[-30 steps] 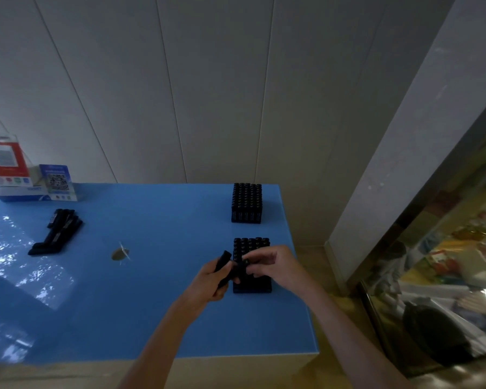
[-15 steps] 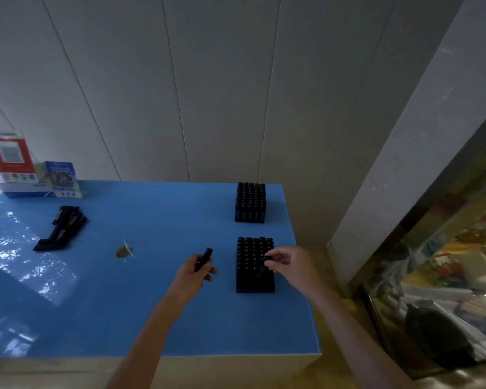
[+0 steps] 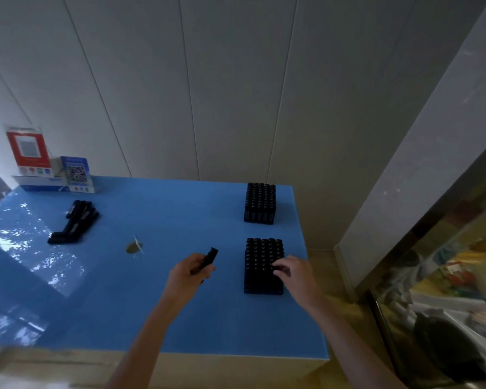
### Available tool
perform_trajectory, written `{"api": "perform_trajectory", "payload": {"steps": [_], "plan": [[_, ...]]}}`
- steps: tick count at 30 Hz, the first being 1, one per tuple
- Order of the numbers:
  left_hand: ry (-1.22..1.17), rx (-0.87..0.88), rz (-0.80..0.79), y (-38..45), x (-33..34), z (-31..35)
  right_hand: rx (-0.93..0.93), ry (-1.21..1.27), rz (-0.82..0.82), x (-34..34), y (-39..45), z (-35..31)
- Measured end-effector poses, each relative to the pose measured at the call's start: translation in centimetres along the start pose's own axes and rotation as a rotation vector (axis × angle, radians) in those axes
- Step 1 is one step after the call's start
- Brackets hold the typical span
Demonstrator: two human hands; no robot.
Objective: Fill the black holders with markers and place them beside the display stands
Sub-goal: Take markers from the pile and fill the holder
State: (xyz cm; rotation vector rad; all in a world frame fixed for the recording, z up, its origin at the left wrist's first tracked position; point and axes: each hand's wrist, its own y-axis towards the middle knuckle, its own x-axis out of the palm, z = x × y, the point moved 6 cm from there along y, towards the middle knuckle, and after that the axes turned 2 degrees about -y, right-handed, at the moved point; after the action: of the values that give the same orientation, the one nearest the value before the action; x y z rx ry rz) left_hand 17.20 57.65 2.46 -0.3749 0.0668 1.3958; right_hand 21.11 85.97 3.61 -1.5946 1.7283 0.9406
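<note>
marker half hidden inside left hand

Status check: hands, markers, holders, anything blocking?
Left hand grips one marker. Right hand fingers on near holder. Far holder untouched. Nothing blocking.

No word, brand or number is coming through clearly enough to read. Two display stands are sitting at the far left corner of the blue table. The red display stand is showing a pale square panel, probably a QR code, with a row of small coloured icons beneath it, all too blurred to make out. The blue display stand is carrying a QR code whose pattern is visible, and small icons below it. Some loose markers lying near the stands are bearing pale label strips, but the lettering is too small to tell.
</note>
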Motion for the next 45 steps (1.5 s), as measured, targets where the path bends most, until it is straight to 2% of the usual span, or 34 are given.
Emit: {"api": "perform_trajectory", "payload": {"steps": [9,19,23,31,38,45], "plan": [[0.052,-0.010,0.004,-0.5,0.3,0.6,0.034,0.001,-0.004,0.8,-0.2,0.6],[0.083,0.002,-0.077,-0.8,2.2,1.9,0.044,-0.015,-0.022,0.2,-0.4,0.9],[0.107,0.050,-0.115,-0.9,3.8,3.1,0.079,0.153,0.011,-1.2,-0.4,-0.4],[0.222,0.233,-0.122,-1.8,7.7,6.4,0.183,0.585,-0.081,-3.4,-0.3,-3.7],[0.345,0.311,-0.091,-2.0,9.1,6.5,0.258,0.696,-0.097,-3.4,-0.6,-2.8],[0.418,0.381,-0.102,-1.7,8.5,5.8,0.219,0.610,-0.084,-3.3,-0.3,-1.8]]}}
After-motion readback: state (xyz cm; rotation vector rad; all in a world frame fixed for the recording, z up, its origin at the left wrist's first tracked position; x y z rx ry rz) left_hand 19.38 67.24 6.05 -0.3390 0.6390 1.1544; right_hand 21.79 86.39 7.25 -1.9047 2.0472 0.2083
